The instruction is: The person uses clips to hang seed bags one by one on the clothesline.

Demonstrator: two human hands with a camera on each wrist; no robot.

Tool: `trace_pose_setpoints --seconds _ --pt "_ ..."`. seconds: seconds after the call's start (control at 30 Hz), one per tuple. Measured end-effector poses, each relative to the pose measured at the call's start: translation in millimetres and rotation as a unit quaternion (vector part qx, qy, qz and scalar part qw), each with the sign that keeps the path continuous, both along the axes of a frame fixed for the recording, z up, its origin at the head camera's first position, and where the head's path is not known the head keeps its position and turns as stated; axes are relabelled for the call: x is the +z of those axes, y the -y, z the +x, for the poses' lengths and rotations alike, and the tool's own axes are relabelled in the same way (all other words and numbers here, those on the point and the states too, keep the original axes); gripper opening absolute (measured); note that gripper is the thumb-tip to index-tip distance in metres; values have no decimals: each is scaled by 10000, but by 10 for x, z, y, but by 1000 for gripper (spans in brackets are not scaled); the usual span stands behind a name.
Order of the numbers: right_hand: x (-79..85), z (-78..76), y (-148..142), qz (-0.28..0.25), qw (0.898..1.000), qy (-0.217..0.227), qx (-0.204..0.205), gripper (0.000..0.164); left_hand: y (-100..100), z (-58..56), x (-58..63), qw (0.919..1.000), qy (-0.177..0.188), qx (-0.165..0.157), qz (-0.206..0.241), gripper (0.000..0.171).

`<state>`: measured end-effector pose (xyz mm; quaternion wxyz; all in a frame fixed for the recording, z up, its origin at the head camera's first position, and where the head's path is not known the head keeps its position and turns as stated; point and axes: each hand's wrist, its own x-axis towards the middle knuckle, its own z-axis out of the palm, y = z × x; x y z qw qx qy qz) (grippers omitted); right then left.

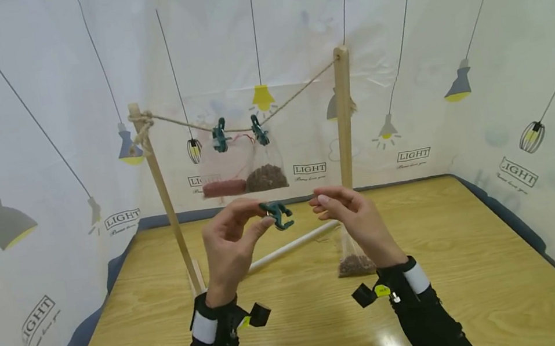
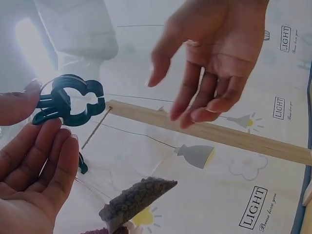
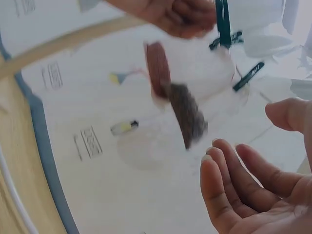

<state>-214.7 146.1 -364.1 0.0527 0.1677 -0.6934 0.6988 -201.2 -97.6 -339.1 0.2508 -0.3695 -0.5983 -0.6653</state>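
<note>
My left hand (image 1: pixel 229 246) pinches a dark green plastic spring clip (image 1: pixel 279 215) by its handles between thumb and fingers. In the left wrist view the rounded jaws of this clip (image 2: pixel 73 100) point away from the hand. Across from it, my right hand (image 1: pixel 359 218) is raised with fingers loosely bent and thumb apart; nothing is between them. Two similar clips, a left one (image 1: pixel 219 135) and a right one (image 1: pixel 259 130), hang on a twine line (image 1: pixel 298 91) behind. Below them hang a bag of reddish contents (image 1: pixel 224 188) and a bag of brown granules (image 1: pixel 266 177).
A wooden post (image 1: pixel 164 193) and a taller post (image 1: pixel 345 117) hold the twine. Behind my right wrist, another clear bag of brown granules (image 1: pixel 355 265) stands on the wooden table (image 1: pixel 137 343). A white rod (image 1: pixel 292 246) runs low between the posts, before a printed backdrop (image 1: pixel 429 88).
</note>
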Motion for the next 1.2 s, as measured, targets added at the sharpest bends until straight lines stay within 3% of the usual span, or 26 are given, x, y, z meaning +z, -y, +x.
trace_pose_setpoints --seconds 0.13,0.33,0.6,0.83,1.07,1.2 --pt "-60 -119 -137 613 9976 -30 -328 45 43 -16 3 9999 28 112 80 28" --pt "-196 -295 -344 1653 9825 -59 -854 53 82 -16 32 9996 -55 106 245 26" --pt "-482 -428 -615 2319 9643 284 -1247 61 127 -25 53 9994 -62 148 306 24" --pt "-778 -468 -759 2473 9544 1255 -1109 70 146 -14 45 9995 46 212 241 18" --pt "-981 -467 -799 2442 9514 1696 -798 67 159 -19 41 9992 132 351 126 22" --pt "-1044 -475 -786 2683 9397 2032 -609 66 174 -19 49 9991 164 376 69 20"
